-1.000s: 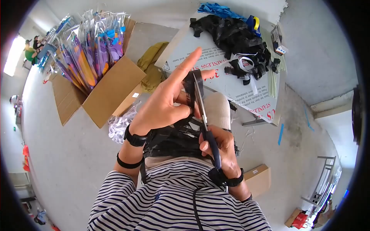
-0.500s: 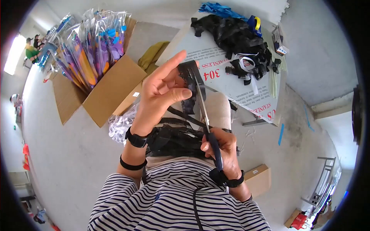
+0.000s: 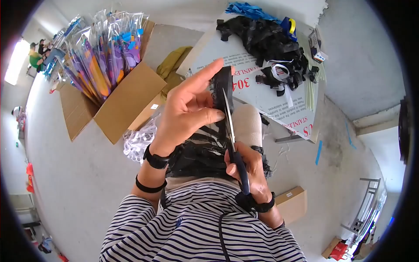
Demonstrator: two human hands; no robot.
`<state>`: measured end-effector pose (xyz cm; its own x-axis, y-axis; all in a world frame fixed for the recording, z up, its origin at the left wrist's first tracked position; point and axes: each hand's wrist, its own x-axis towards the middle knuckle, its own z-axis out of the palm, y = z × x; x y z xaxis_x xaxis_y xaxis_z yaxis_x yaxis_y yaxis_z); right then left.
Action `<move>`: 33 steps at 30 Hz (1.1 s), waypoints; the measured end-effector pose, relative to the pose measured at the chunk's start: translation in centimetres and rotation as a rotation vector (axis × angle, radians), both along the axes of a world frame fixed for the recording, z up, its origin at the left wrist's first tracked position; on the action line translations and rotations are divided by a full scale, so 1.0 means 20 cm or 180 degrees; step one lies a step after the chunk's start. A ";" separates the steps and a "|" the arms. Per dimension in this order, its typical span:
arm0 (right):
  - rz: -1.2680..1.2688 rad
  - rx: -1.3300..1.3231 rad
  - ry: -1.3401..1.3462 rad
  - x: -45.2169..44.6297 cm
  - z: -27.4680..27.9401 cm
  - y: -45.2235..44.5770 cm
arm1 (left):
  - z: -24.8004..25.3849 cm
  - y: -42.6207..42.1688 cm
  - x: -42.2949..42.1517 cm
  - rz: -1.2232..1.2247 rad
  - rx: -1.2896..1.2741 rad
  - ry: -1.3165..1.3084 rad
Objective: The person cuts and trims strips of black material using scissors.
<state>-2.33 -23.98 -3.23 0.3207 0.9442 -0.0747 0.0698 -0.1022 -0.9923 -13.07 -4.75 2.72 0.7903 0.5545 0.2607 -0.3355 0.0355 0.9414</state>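
Observation:
Pinched between the thumb and fingers of my left hand is a black fabric strip, its upper end standing past the fingertips. My right hand is wrapped round the dark handles of a pair of scissors. The scissor blades point upward and lie along the strip, close to my left thumb; whether they are cutting into it I cannot tell. More black strips are heaped across my lap below both hands.
A table with a printed cover bears a black strip pile, blue strips and a tape roll. On the left, a cardboard box holds bagged purple-orange items. White strips lie on the floor.
My left hand has shifted slightly right with the black strip, which now stands straighter. The scissors have moved slightly with my right hand, their blades now more upright.

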 end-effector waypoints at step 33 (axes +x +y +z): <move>-0.0343 0.0040 0.0400 -0.01 0.04 0.02 | -0.01 -0.04 -0.02 -0.0139 -0.0003 0.0120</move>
<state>-2.61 -23.58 -2.43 0.4091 0.9059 -0.1091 -0.0657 -0.0900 -0.9938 -13.39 -5.57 2.42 0.8230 0.5194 0.2299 -0.2980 0.0502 0.9533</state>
